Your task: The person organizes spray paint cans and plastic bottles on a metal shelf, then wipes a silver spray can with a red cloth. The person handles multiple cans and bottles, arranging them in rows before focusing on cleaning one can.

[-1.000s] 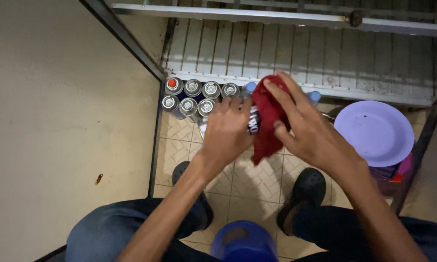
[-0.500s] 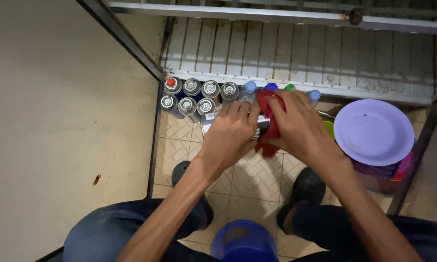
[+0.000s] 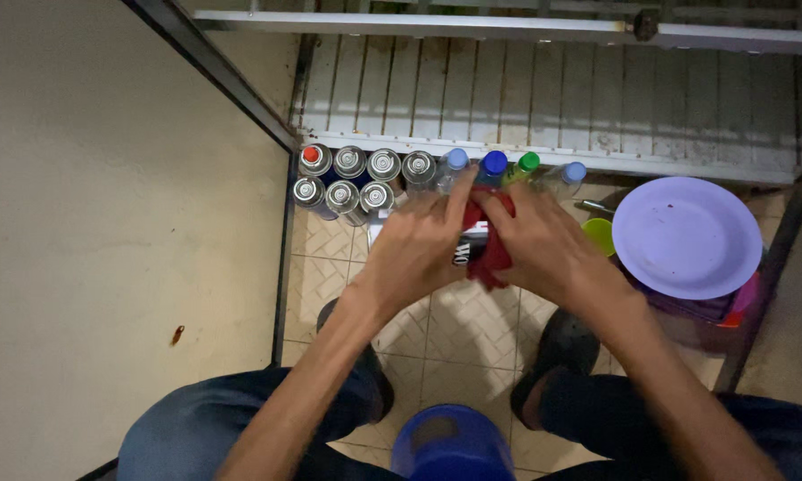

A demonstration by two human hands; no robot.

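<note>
Gripping a can (image 3: 469, 242) from the left side, left hand (image 3: 419, 249) is wrapped around its body, fingers curled onto it, thumb side toward the row of bottles. Right hand (image 3: 544, 245) presses a red cloth (image 3: 488, 254) against the same can from the right, fingers closed over the cloth, so both hands meet on the can with the cloth bunched between them. Can is mostly hidden; only a dark strip with white print shows between the hands, held low over the tiled floor (image 3: 437, 338), just in front of the bottle row. Behind the hands: blue-capped bottle (image 3: 494, 164), green-capped bottle (image 3: 527, 163), two pale-blue-capped bottles (image 3: 455, 160) (image 3: 574, 172), all close to the fingertips; whether any touches, cannot tell. Left of those, a cluster of spray cans (image 3: 352, 183) in two rows, silver tops, one with an orange cap (image 3: 311, 156), standing against the white grating (image 3: 544, 98). Right of the right hand: small green cup (image 3: 599, 235), then a lilac plate (image 3: 686, 236) resting on a stack. Below the hands: dark shoes (image 3: 557, 352), jeans-covered knees (image 3: 205, 428), and a blue lid (image 3: 450, 441) at the bottom edge between the legs. Beige wall (image 3: 107, 223) fills the left side.
</note>
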